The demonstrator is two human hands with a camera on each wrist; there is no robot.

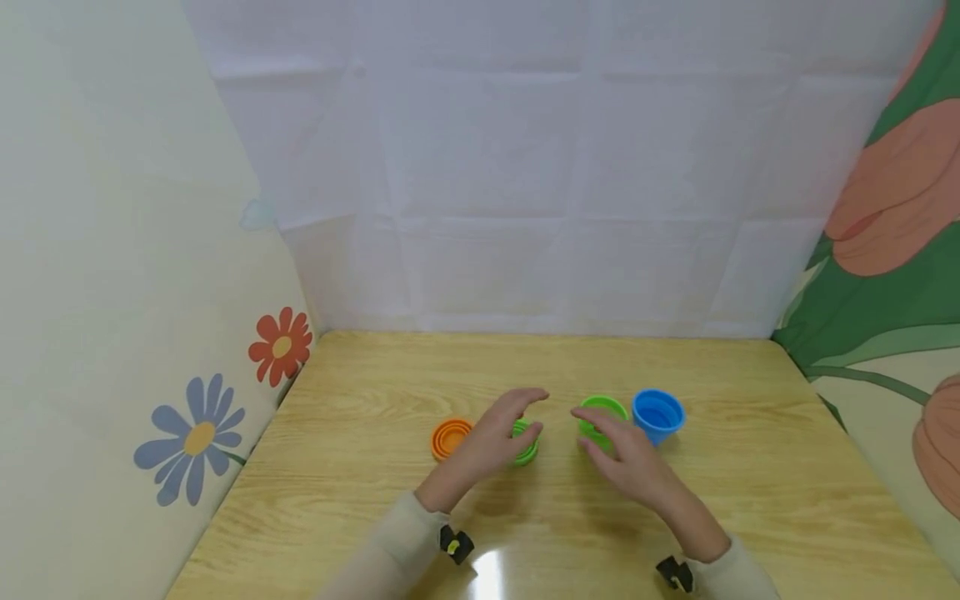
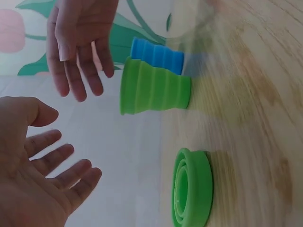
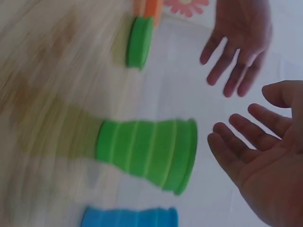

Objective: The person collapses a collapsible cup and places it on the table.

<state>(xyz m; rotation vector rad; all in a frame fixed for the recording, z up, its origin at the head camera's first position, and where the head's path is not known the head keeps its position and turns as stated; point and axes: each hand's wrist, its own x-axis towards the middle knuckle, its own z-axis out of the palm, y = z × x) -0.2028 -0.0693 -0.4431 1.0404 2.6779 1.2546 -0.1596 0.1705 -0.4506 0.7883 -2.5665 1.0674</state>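
Observation:
Above the table my left hand [image 1: 491, 437] hovers over a collapsed green folding cup [image 2: 199, 189], fingers spread and holding nothing. Just left of that cup lies a collapsed orange folding cup [image 1: 450, 437], partly hidden behind the left hand. My right hand [image 1: 630, 458] is held in the air by an extended green folding cup [image 3: 149, 151], its fingers loosely bent and apart from the cup. Right beside this green cup stands an extended blue folding cup [image 1: 658, 414]. Both tall cups are upright with their mouths facing up.
The wooden table [image 1: 360, 392] meets a white cloth backdrop [image 1: 487, 167] at its far edge. A flower-printed cloth [image 1: 198, 437] hangs at the left and another [image 1: 885, 250] at the right. A bright reflection lies near the front.

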